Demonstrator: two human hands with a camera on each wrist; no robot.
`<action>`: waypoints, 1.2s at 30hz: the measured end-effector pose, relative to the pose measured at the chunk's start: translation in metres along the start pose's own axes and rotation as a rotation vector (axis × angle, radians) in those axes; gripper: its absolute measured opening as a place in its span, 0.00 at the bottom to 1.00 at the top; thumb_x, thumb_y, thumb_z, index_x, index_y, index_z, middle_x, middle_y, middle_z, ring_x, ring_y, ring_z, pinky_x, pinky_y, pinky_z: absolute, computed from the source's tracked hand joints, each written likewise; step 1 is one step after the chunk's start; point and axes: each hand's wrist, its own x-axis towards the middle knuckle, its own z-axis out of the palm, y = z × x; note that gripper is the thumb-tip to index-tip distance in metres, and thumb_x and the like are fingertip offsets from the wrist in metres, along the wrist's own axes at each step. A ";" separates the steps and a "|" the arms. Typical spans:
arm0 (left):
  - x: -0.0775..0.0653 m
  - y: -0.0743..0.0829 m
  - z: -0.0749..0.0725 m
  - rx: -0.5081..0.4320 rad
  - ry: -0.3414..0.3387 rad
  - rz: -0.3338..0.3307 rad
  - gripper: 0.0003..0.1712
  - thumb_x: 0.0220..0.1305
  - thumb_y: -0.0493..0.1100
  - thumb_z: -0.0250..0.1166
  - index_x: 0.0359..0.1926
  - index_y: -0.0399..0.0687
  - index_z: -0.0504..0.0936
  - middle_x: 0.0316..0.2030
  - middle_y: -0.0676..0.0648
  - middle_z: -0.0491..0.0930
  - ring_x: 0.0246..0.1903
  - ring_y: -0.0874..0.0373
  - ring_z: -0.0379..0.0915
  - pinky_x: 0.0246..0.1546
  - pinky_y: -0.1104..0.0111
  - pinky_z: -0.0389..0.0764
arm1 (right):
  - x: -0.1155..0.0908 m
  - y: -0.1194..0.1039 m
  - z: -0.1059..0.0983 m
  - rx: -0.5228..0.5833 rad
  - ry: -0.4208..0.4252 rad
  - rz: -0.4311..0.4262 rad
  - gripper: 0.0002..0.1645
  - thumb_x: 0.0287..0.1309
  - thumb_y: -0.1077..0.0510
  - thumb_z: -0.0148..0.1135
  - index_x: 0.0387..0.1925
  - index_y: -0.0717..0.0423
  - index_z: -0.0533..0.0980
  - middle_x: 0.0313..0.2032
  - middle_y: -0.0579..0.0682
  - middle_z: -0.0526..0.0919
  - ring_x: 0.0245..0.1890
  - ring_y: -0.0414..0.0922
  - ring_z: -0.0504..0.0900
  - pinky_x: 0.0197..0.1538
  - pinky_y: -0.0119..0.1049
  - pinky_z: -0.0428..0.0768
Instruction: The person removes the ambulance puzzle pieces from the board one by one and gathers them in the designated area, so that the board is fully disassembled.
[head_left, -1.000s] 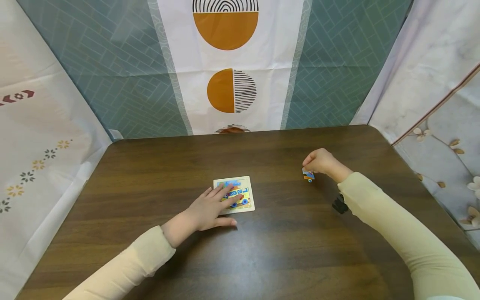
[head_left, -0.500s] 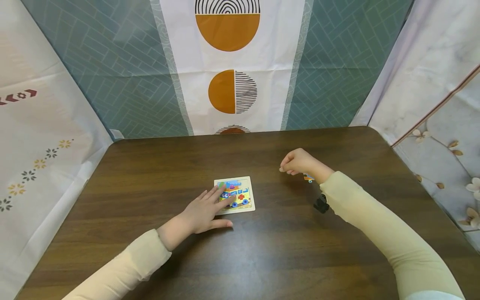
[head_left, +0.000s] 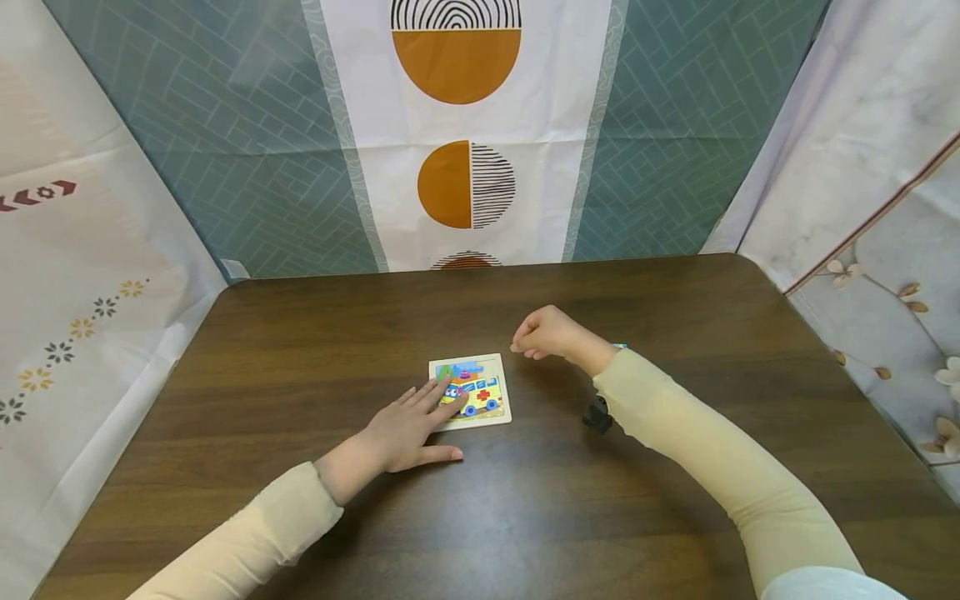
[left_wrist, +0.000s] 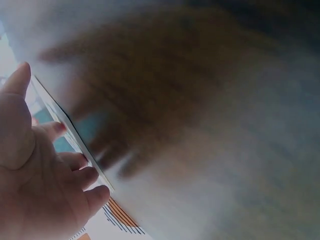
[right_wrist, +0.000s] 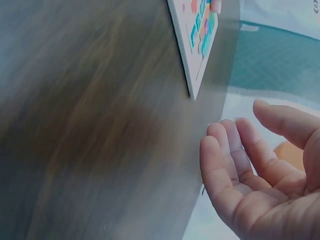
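Wood grain is running across the broad dark brown surface [head_left: 480, 533], whose far corners are curving round and whose near middle is catching a pale, blurry sheen. Behind its far edge, a blue-green backdrop with a pale herringbone-brick pattern [head_left: 225, 167] is hanging, and a white vertical panel [head_left: 555, 67] is running down its centre, carrying an ochre half-circle [head_left: 456, 67] topped by black arches and, lower down, a disc [head_left: 467, 185] half ochre, half black stripes. On the left, a white cloth [head_left: 142, 221] is sloping down beside the surface, showing a row of grey and yellow flowers [head_left: 81, 327]; on the right, a marbled whitish cloth [head_left: 870, 108] is showing a brown diagonal line and blossoms on thin stems.

Near the middle of the surface, a flat, square, pale-framed puzzle board with a yellow cartoon bus and a red cross [head_left: 482, 392] is lying. Of the two hands, the left hand [head_left: 408, 432] is spreading straight fingers over its left part, the thumb pointing off its near edge. The right hand [head_left: 553, 332] is hovering just beyond the far right corner, fingers loosely curling, thumb standing apart, holding nothing. Past the right sleeve [head_left: 697, 425], a small blue-edged thing [head_left: 619, 346] is peeking out, mostly hidden.
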 end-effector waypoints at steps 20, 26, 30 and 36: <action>-0.001 0.003 0.001 0.054 -0.009 -0.022 0.52 0.56 0.75 0.54 0.74 0.58 0.51 0.75 0.42 0.43 0.74 0.46 0.40 0.71 0.49 0.49 | 0.019 -0.015 0.041 0.022 -0.070 -0.033 0.13 0.57 0.61 0.63 0.39 0.68 0.81 0.38 0.58 0.84 0.33 0.45 0.83 0.41 0.35 0.84; 0.001 0.003 0.002 0.044 -0.023 -0.028 0.54 0.55 0.75 0.56 0.75 0.56 0.50 0.75 0.41 0.42 0.74 0.46 0.39 0.71 0.50 0.48 | 0.025 -0.014 0.049 0.052 -0.081 -0.019 0.12 0.57 0.62 0.62 0.39 0.69 0.81 0.33 0.57 0.85 0.28 0.42 0.82 0.38 0.33 0.84; 0.003 0.005 -0.001 0.038 -0.036 -0.028 0.54 0.55 0.74 0.56 0.75 0.55 0.50 0.75 0.41 0.41 0.74 0.46 0.38 0.71 0.49 0.48 | 0.026 -0.014 0.050 0.069 -0.065 -0.002 0.12 0.57 0.61 0.62 0.38 0.69 0.81 0.32 0.58 0.85 0.27 0.42 0.82 0.37 0.33 0.84; 0.002 0.008 -0.002 0.056 -0.039 -0.049 0.54 0.55 0.74 0.56 0.75 0.55 0.51 0.75 0.41 0.41 0.74 0.45 0.39 0.70 0.49 0.51 | 0.028 -0.012 0.052 0.117 -0.038 0.006 0.13 0.58 0.62 0.62 0.38 0.71 0.81 0.34 0.61 0.85 0.28 0.43 0.83 0.37 0.34 0.84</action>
